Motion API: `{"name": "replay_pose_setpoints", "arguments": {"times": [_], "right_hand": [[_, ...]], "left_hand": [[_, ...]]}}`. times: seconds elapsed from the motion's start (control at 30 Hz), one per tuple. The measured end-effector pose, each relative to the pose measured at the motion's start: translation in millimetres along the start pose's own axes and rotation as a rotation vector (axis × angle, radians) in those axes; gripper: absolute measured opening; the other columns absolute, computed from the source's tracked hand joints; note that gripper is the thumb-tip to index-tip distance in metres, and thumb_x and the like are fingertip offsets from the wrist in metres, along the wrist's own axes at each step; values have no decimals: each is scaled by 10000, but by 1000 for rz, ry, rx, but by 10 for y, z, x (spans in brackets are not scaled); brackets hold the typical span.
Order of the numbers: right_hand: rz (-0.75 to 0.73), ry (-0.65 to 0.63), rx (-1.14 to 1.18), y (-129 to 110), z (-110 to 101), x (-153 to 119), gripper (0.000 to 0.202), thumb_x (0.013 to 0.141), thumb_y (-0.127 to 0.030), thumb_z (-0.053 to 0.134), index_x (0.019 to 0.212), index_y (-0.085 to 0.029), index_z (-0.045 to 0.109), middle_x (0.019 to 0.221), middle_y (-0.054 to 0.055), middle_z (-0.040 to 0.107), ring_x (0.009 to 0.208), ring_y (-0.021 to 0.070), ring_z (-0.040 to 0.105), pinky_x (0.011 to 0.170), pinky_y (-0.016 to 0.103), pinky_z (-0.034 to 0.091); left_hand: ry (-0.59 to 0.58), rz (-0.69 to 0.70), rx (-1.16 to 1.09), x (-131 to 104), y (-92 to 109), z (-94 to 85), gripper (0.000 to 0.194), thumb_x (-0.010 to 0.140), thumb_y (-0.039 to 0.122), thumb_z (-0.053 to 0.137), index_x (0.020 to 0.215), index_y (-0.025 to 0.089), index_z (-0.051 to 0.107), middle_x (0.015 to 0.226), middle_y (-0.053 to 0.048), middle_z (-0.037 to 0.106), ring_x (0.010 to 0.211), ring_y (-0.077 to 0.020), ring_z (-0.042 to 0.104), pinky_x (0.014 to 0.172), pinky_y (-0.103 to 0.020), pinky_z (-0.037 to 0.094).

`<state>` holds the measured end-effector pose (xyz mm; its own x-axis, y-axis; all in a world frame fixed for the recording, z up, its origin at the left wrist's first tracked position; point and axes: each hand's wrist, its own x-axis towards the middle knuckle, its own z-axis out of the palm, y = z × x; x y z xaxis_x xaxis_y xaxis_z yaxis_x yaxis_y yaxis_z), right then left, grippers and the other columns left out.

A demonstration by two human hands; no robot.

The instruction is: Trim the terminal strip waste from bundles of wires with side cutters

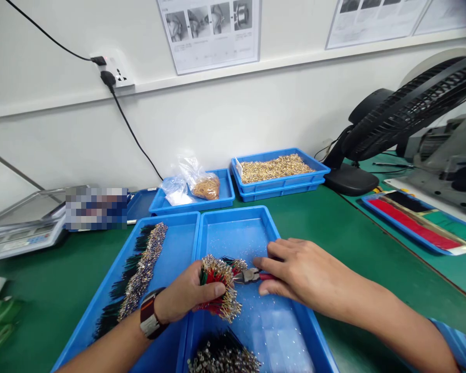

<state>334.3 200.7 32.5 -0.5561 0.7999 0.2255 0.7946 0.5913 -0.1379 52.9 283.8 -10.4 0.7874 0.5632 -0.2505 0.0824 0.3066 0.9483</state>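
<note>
Head view shows the left hand (pixel 192 290) closed around a bundle of red and green wires with metal tips (pixel 220 287), held above the right-hand blue tray (pixel 272 331); the right hand (pixel 295 267) grips the red handles of the pliers (pixel 249 275), whose nose meets the bundle's edge; dark wires with metal ends (pixel 223 355) lie in that tray's near end, below the left hand

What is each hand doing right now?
Left hand: closed around a bundle of red and green wires with shiny metal ends.
Right hand: closed on red-handled metal pliers.
</note>
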Motion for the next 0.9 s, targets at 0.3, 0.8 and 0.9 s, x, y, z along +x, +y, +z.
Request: {"name": "replay_pose_setpoints", "arguments": {"times": [0.3, 0.8, 0.9], "right_hand": [[6, -28, 44, -3, 0, 18, 478, 1106, -596, 469, 1087, -193, 727, 873, 44, 614, 753, 217, 580, 685, 363, 384], [10, -43, 38, 0, -40, -6, 465, 1107, -595, 465, 971, -207, 683, 828, 23, 598, 682, 192, 546, 615, 351, 311], [14, -31, 3, 1, -29, -2, 442, 1102, -580, 487, 1012, -204, 701, 846, 31, 599, 712, 211, 562, 643, 364, 339]], "left_hand": [[-49, 48, -68, -4, -5, -8, 396, 820, 442, 919, 1021, 158, 730, 816, -14, 701, 696, -134, 616, 687, -243, 535], [66, -68, 104, 42, -80, -80, 612, 775, 668, 873, 1011, 122, 730, 710, 9, 622, 504, -69, 430, 423, -181, 296], [27, -66, 34, 30, -25, -30, 593, 765, 631, 899, 1031, 131, 724, 768, -20, 677, 582, -112, 549, 502, -202, 418]]}}
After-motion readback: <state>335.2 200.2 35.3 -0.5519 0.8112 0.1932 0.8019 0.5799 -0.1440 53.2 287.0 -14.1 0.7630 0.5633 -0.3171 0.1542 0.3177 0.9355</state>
